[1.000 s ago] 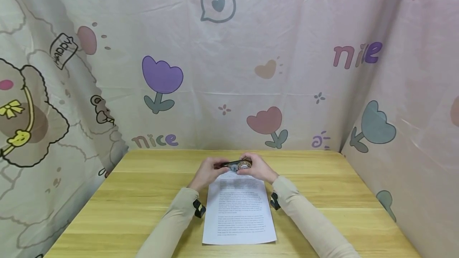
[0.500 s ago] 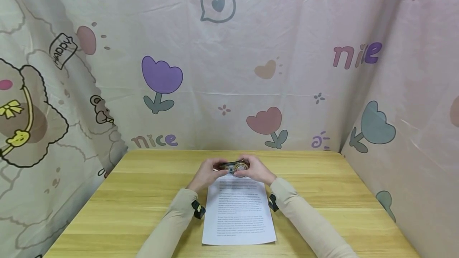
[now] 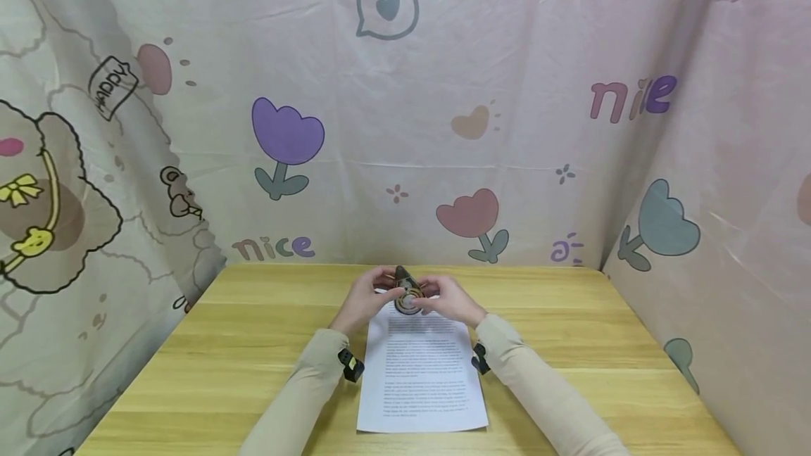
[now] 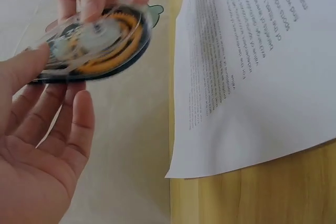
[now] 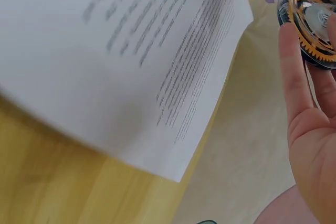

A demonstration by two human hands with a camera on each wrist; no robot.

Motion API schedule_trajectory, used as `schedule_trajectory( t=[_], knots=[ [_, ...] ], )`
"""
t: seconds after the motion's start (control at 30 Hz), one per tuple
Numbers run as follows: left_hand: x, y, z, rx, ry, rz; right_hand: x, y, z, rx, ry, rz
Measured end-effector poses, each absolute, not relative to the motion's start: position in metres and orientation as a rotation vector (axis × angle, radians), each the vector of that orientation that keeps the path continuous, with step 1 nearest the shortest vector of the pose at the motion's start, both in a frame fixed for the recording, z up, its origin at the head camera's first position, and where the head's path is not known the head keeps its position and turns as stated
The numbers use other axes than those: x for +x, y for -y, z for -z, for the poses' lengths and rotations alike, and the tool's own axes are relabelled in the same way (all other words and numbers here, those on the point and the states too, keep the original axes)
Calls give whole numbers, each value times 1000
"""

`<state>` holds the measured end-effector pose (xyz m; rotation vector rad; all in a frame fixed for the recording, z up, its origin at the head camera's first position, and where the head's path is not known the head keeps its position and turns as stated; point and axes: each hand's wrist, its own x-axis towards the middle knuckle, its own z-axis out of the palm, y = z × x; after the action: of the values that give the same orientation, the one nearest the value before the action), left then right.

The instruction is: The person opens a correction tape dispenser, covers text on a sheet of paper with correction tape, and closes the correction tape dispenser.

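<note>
A correction tape [image 3: 407,297] with a clear cover, a dark body and orange gears is held above the far end of a printed sheet of paper [image 3: 421,385]. My left hand [image 3: 362,301] pinches its narrower end, thumb on top and fingers beneath, as the left wrist view shows on the correction tape [image 4: 113,43]. From the other side my right hand [image 3: 453,301] grips the rounder gear end between thumb and fingers. In the right wrist view, part of the correction tape [image 5: 310,17] is cut off by the frame edge.
The paper lies lengthwise on a wooden table [image 3: 253,357], its lower edge toward me. A patterned curtain [image 3: 393,125] hangs behind the table and along both sides. Black wrist cameras sit at each sleeve cuff.
The correction tape has turned from lying sideways between my hands to pointing its narrow dark end away, round end toward me. Both hands have shifted slightly; the paper stays put.
</note>
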<state>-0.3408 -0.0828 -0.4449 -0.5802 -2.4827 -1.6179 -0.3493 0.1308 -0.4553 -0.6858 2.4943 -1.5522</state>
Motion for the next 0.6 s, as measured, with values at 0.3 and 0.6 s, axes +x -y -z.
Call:
schedule_trajectory(
  t=[0.3, 0.6],
  knots=[
    [-340, 84, 448, -633, 2510, 1593, -350, -126, 458, -700, -2470, 1596],
    [-338, 94, 442, -607, 2544, 1529, -350, -129, 452, -771, -2671, 1420]
  ],
)
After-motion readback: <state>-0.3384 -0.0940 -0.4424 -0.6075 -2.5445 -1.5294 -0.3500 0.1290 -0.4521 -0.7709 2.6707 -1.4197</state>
